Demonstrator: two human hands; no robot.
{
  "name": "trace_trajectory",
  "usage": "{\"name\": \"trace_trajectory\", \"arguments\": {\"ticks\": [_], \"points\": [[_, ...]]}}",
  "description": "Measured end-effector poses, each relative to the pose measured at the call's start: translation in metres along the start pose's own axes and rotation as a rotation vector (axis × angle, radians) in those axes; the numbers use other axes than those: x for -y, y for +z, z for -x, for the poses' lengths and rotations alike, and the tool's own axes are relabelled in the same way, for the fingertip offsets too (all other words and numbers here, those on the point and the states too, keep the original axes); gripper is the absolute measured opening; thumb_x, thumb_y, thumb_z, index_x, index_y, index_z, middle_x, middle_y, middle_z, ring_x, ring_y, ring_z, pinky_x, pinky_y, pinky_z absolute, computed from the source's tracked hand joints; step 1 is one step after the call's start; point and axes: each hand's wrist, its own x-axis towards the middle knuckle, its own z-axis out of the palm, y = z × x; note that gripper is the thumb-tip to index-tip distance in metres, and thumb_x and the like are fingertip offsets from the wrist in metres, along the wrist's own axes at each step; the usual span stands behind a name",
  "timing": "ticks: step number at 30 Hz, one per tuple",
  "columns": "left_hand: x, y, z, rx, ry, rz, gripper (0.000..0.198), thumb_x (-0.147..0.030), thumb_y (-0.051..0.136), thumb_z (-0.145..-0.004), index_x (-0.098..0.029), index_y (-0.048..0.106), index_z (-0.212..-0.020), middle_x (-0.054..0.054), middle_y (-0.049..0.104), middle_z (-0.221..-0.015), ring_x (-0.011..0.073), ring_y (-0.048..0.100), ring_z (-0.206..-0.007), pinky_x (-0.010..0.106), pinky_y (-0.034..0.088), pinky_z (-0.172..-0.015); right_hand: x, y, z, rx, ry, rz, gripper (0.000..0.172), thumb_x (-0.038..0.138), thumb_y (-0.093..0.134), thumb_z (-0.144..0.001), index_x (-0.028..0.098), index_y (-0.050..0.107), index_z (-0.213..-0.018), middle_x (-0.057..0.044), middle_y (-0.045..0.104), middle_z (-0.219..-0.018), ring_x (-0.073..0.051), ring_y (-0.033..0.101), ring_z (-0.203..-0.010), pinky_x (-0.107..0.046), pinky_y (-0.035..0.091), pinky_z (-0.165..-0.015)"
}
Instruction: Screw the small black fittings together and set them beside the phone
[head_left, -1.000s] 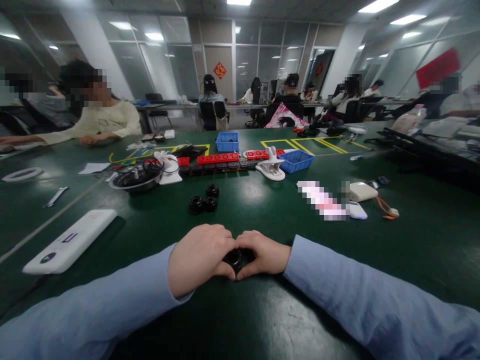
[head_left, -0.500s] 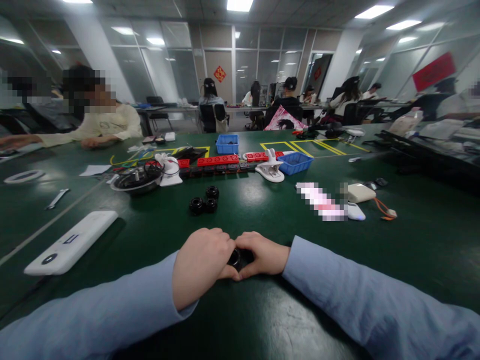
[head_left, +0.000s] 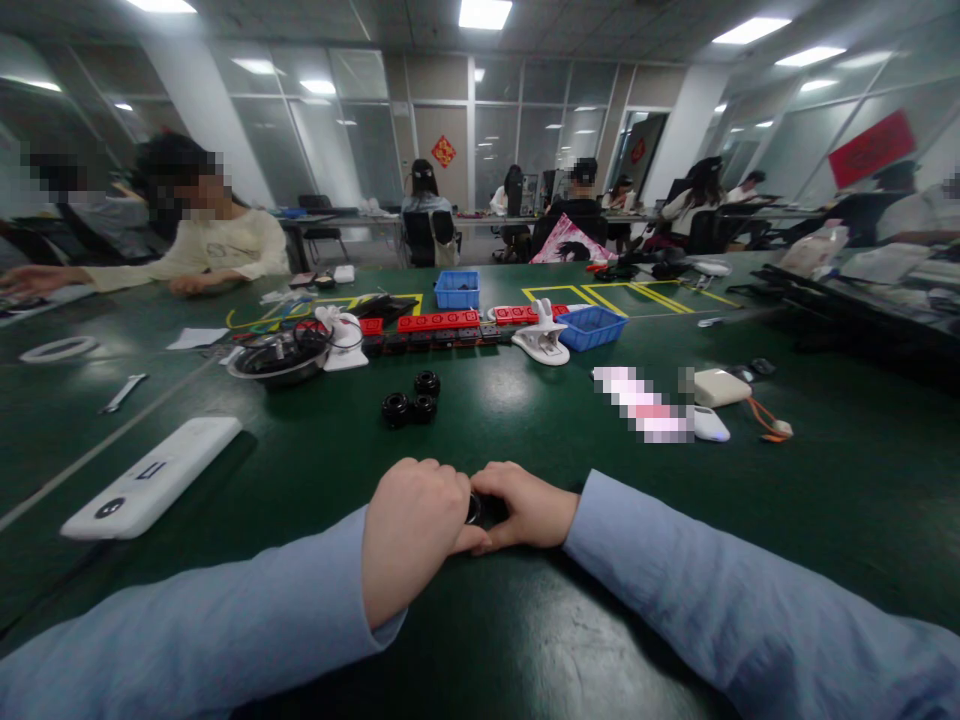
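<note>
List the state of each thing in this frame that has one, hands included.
left hand: curled shut on the small black part
right hand: fingers shut on the same part, opposite side
small black part: gripped between both hands, mostly hidden
three black parts: loose on the table, clustered, untouched
white device: lying flat, apart from the hands
metal bowl: upright, holding cables
blue basket: upright, contents unclear

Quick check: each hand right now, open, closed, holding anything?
Left hand: closed, grip on the black part.
Right hand: closed, grip on the same black part.
</note>
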Motion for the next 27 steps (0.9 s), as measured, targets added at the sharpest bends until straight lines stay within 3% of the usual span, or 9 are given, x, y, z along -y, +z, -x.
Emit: {"name": "trace_trajectory", "arguments": {"ticks": [12,20,27], "points": [[-0.006,0.011,-0.001,-0.137,-0.142,0.005,0.05,-0.06,0.055,-0.076,-0.01,0.063,-0.073,0.011,0.063,-0.069,0.0259,0.062,-0.066,0.032,0.043,-0.059,0.011,0.003,0.003,-0.053,0.117,0.024,0.042,0.041,0.079,-0.054,0.016,0.054,-0.078,0.003,0.052,-0.069,-0.012,0.044,-0.065,-0.024,0.032,-0.061],[-0.007,0.017,-0.003,-0.179,-0.161,0.028,0.056,-0.066,0.048,-0.076,-0.011,0.061,-0.071,0.011,0.062,-0.068,0.0252,0.062,-0.066,0.031,0.043,-0.058,0.008,0.005,0.003,-0.069,0.106,0.055,0.043,0.045,0.077,-0.055,0.017,0.051,-0.074,0.004,0.049,-0.066,-0.012,0.042,-0.061,-0.025,0.031,-0.059],[0.016,0.002,-0.002,-0.135,-0.083,0.071,0.059,-0.066,0.04,-0.08,-0.011,0.062,-0.081,0.012,0.062,-0.077,0.0283,0.06,-0.075,0.036,0.045,-0.062,0.009,0.002,0.003,-0.034,0.117,0.051,0.045,0.045,0.079,-0.054,0.017,0.051,-0.075,0.002,0.052,-0.07,-0.014,0.046,-0.066,-0.026,0.033,-0.063]]}}
